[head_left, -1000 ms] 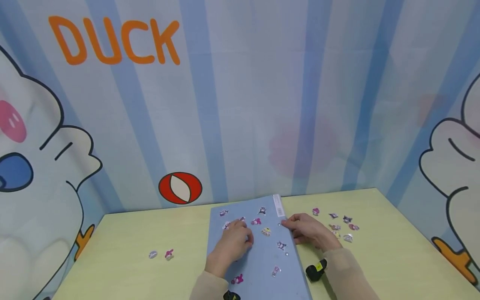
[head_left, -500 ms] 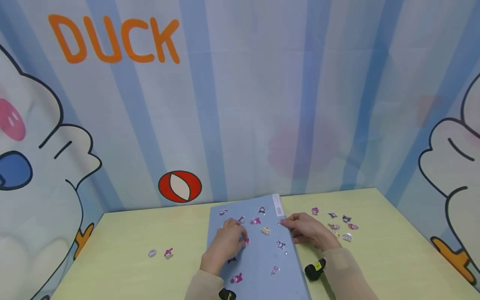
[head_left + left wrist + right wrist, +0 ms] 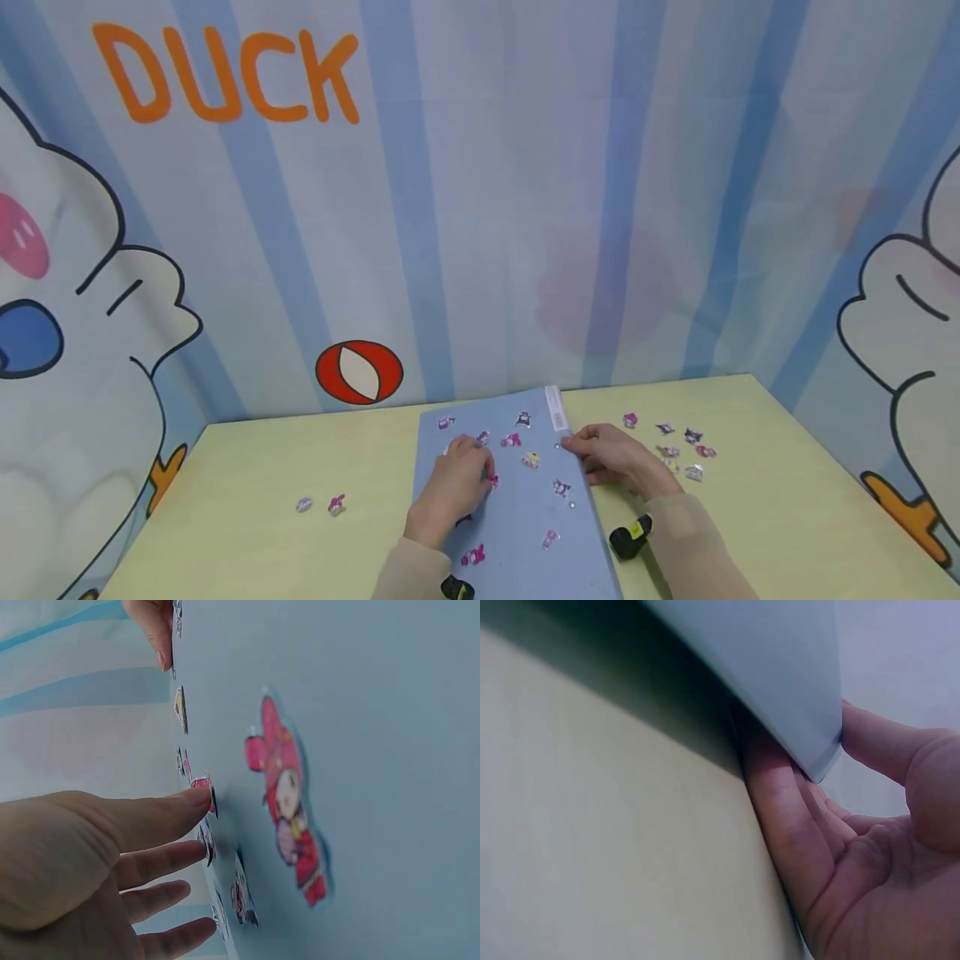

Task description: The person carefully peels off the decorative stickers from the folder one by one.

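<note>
A light blue folder (image 3: 525, 533) with several cartoon character stickers stuck on its face lies slanted across the table. My left hand (image 3: 457, 479) is over its left half. In the left wrist view, the straight thumb (image 3: 169, 817) presses a small pink sticker (image 3: 202, 786) against the surface, the other fingers spread beside it. A larger pink sticker (image 3: 289, 802) shows nearer the camera. My right hand (image 3: 618, 461) grips the folder's right edge near the barcode label (image 3: 556, 408). In the right wrist view, thumb (image 3: 877, 742) is on top and fingers (image 3: 784, 817) are tucked underneath.
Several loose stickers (image 3: 692, 436) lie on the pale yellow table (image 3: 765, 517) right of the folder. Two more, one a pink-topped sticker (image 3: 336, 505), lie to its left. A printed curtain (image 3: 510, 208) hangs behind the table.
My left hand has shifted slightly left and back, uncovering the pink sticker at its thumb and a dark sticker below the palm. The right hand keeps its hold on the folder's edge.
</note>
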Demonstrator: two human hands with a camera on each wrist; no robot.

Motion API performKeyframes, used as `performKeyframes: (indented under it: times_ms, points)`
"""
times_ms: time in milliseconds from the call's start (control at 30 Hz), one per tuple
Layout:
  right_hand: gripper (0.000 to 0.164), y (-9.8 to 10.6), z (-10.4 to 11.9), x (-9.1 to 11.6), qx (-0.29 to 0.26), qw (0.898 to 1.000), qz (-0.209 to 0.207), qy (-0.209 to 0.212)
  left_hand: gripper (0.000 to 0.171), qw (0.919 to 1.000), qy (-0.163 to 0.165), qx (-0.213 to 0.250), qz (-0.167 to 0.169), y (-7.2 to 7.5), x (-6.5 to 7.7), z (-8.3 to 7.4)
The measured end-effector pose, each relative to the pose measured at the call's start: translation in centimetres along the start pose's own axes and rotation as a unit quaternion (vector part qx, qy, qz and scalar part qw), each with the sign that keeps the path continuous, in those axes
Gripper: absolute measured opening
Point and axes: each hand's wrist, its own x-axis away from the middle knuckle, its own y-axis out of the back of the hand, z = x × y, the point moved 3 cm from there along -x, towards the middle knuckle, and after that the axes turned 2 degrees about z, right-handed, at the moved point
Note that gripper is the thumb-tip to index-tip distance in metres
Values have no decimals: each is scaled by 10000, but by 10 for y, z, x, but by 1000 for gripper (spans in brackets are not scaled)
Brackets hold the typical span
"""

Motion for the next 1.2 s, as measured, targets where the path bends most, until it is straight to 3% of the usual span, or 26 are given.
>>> performKeyframes:
  times_ms: [300, 500, 900, 1000, 1200]
  points:
    - [37, 1, 4, -1, 16, 10000, -36, -20, 18, 9999, 61, -97, -63, 1, -2, -1]
    - [37, 0, 3, -2, 23, 10000, -3, -53, 17, 9998, -101, -174, -94, 3, -1, -2]
    - [36, 6, -2, -2, -67, 10000, -33, -29, 14, 9972, -297, 688, 44, 24, 4, 8]
    - [37, 5, -2, -1, -85, 9999, -45, -37, 15, 9949, 6, 1004, 97, 28, 7, 25]
    - [40, 3, 1, 1, 69, 10000, -3, -55, 11, 9826, 1158, 1451, 22, 44, 23, 81]
